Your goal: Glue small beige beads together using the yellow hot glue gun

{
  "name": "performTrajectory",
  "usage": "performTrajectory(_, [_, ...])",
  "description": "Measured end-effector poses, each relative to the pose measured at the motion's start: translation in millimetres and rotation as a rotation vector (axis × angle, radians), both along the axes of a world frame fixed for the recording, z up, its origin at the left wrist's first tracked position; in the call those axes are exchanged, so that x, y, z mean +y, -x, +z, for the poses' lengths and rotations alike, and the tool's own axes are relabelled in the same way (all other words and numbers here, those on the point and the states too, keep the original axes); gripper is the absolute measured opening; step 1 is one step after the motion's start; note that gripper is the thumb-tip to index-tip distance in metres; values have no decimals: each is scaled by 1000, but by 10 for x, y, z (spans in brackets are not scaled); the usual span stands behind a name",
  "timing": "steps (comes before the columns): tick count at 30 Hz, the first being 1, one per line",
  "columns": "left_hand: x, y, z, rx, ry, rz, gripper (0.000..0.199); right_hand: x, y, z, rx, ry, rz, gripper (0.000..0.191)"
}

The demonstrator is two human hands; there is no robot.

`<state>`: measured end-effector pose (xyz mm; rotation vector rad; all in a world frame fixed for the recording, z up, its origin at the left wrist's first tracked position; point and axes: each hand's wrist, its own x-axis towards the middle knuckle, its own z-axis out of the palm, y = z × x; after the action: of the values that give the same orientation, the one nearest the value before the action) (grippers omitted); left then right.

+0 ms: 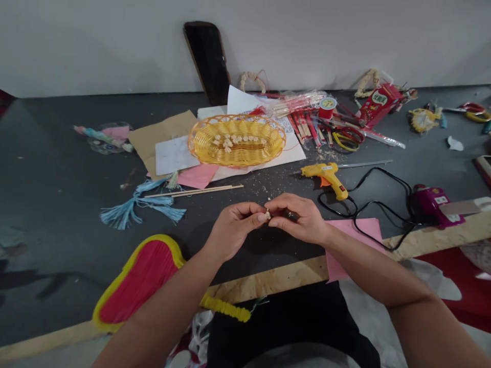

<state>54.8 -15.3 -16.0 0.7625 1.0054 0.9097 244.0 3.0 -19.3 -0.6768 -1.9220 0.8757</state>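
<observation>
My left hand (240,222) pinches a small pale knobbly piece (267,215) between thumb and fingertips, above the dark table near its front edge. From the other side, my right hand (297,217) closes its fingertips on the same piece. Fingers cover most of it, so its exact kind is unclear. Beyond the hands stands a yellow woven basket (238,157) with an orange rim, holding several small pale pieces (227,143) of similar look. Pale crumbs lie scattered between the basket and my hands.
Right of my hands lies a yellow glue gun (326,176), its black cord (383,209) looping toward a purple box (435,204). Blue tassels (132,207) and thin sticks (207,190) are at left. A phone (209,61) leans on the wall; scissors (347,138) lie among red packets.
</observation>
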Motion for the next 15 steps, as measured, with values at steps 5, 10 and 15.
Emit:
performTrajectory(5, [8, 4, -2, 17, 7, 1, 33, 9, 9, -4, 6, -70, -12, 14])
performTrajectory(10, [90, 68, 65, -22, -16, 152, 38, 21, -24, 12, -13, -62, -55, 12])
performTrajectory(15, [208, 194, 178, -102, -156, 312, 32, 68, -84, -13, 11, 91, -243, 12])
